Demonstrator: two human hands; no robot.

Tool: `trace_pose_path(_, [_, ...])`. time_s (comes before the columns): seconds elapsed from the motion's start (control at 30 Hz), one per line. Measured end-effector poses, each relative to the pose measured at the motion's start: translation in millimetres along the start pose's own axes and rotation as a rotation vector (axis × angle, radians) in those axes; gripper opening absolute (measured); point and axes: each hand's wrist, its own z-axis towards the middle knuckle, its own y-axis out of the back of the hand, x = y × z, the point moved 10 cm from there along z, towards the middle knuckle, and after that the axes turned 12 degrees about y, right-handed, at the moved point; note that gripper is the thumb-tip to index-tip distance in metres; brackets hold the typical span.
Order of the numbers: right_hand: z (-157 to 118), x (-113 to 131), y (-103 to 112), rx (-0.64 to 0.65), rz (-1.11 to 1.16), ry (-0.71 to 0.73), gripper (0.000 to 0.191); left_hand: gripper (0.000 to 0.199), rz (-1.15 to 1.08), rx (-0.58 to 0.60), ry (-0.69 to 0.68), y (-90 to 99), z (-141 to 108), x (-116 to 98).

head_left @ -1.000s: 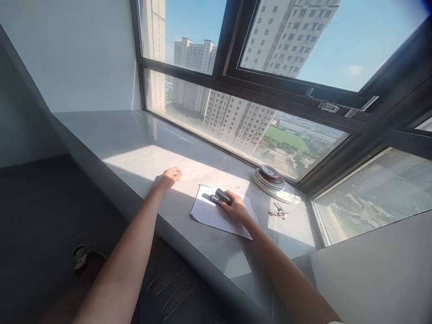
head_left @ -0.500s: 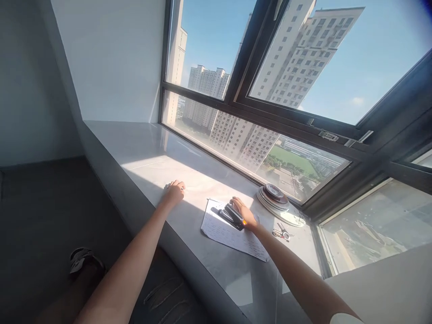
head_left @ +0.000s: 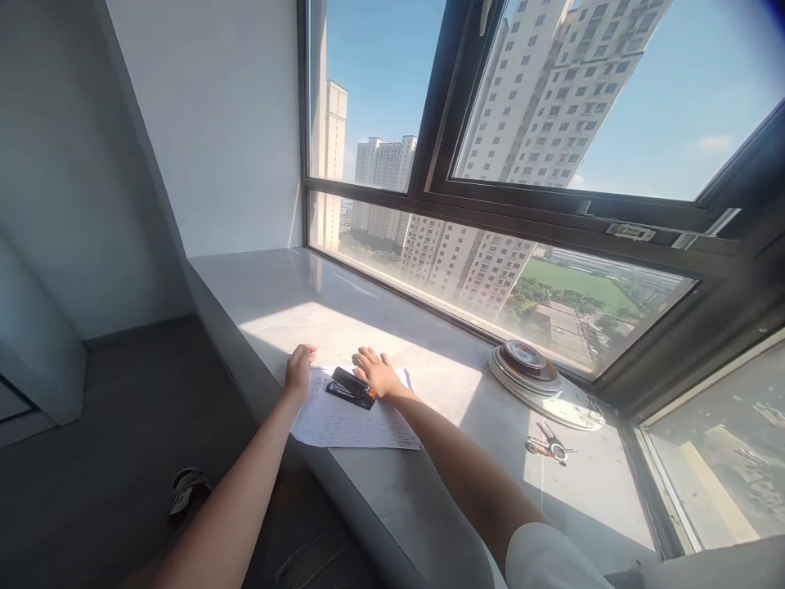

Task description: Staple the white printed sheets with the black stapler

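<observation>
- My right grip (head_left: 379, 376) is apart, its fingers spread and pointing away from me, just beyond the orange-marked end of the black stapler (head_left: 351, 388). The edge of my hand is right up against that end; I cannot tell whether they touch.
- The stapler sits on the handwritten sheets of paper (head_left: 359, 429), near their far edge, between my two hands. Its black top slants above the base, and the orange part faces my right hand.
- My left grip (head_left: 298, 372) is at the left edge of the paper, its fingers curled in. I cannot tell whether they are together on the sheets or merely beside them.
- The paper lies on the pale windowsill (head_left: 392, 491), its near left part reaching the front edge. Dark lines of writing run across it, and its far right corner shows beyond my right wrist.
- To the right of the paper, well apart from it, a stack of round plates (head_left: 527, 378) stands close to the window frame (head_left: 429, 204), with a small dark-rimmed round piece on top.
- Nearer to me than that stack lie small metal things that look like keys (head_left: 550, 444), partly in sunlight.
- A white sleeve (head_left: 549, 560) covers my right upper arm.
- Below the windowsill, a shoe (head_left: 187, 495) shows on the dark floor (head_left: 147, 417).
- Tall buildings (head_left: 533, 106) and a green field (head_left: 580, 286) show through the glass.
</observation>
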Motion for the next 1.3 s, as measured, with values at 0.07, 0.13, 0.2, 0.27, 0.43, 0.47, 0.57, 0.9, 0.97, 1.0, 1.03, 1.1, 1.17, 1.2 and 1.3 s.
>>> trace_pose_path(0.07, [-7.0, -2.8, 2.7, -0.017, 0.013, 0.02, 0.055, 0.024, 0.013, 0.009, -0.005, -0.9, -1.7, -2.0])
trace_pose_path(0.13, [-23.7, -14.3, 7.1, -0.016, 0.011, 0.014, 0.055, 0.023, 0.07, 0.018, -0.03, -3.6, -3.7, -6.2])
trace_pose_path(0.2, [-48.3, -31.5, 13.9, -0.006, -0.01, -0.014, 0.054, 0.023, 0.197, 0.023, -0.074, -8.4, -6.1, -12.2])
trace_pose_path(0.27, [-78.2, -50.8, 23.4, -0.008, -0.037, -0.05, 0.053, 0.023, 0.336, 0.032, -0.113, -15.6, -8.2, -17.2])
trace_pose_path(0.43, [-149.7, -92.4, 47.3, -0.115, -0.082, -0.139, 0.052, 0.019, 0.541, 0.138, -0.158, -43.5, -14.8, -22.1])
trace_pose_path(0.47, [-158.3, -96.4, 49.2, -0.135, -0.087, -0.148, 0.052, 0.019, 0.582, 0.164, -0.172, -49.6, -17.5, -22.8])
trace_pose_path(0.57, [-166.3, -93.4, 50.4, -0.165, -0.102, -0.116, 0.049, 0.019, 0.692, 0.223, -0.227, -63.8, -26.9, -25.8])
trace_pose_path(0.9, [-132.0, -74.6, 53.1, -0.201, -0.109, -0.024, 0.039, 0.029, 0.848, 0.401, -0.529, -120.4, -82.0, -41.1])
trace_pose_path(0.97, [-125.2, -73.8, 57.0, -0.226, -0.083, -0.005, 0.036, 0.029, 0.814, 0.48, -0.539, -143.1, -89.5, -46.6])
trace_pose_path(1.0, [-122.8, -73.7, 60.2, -0.248, -0.068, -0.005, 0.033, 0.029, 0.797, 0.532, -0.53, -156.6, -90.5, -49.9])
trace_pose_path(1.03, [-121.4, -74.4, 64.2, -0.275, -0.054, -0.017, 0.03, 0.03, 0.781, 0.595, -0.508, -171.6, -89.5, -53.0])
trace_pose_path(1.1, [-122.7, -78.3, 73.7, -0.346, -0.037, -0.076, 0.023, 0.029, 0.732, 0.723, -0.434, -202.7, -81.5, -59.3])
trace_pose_path(1.17, [-129.5, -83.0, 85.2, -0.45, -0.02, -0.137, 0.018, 0.024, 0.656, 0.844, -0.375, -234.3, -71.3, -65.6])
trace_pose_path(1.2, [-133.9, -84.6, 90.8, -0.505, -0.004, -0.151, 0.018, 0.02, 0.613, 0.91, -0.339, -249.7, -67.1, -65.9])
trace_pose_path(1.3, [-147.4, -86.7, 104.6, -0.649, 0.08, -0.148, 0.024, 0.018, 0.498, 1.086, -0.22, -288.3, -62.0, -52.9])
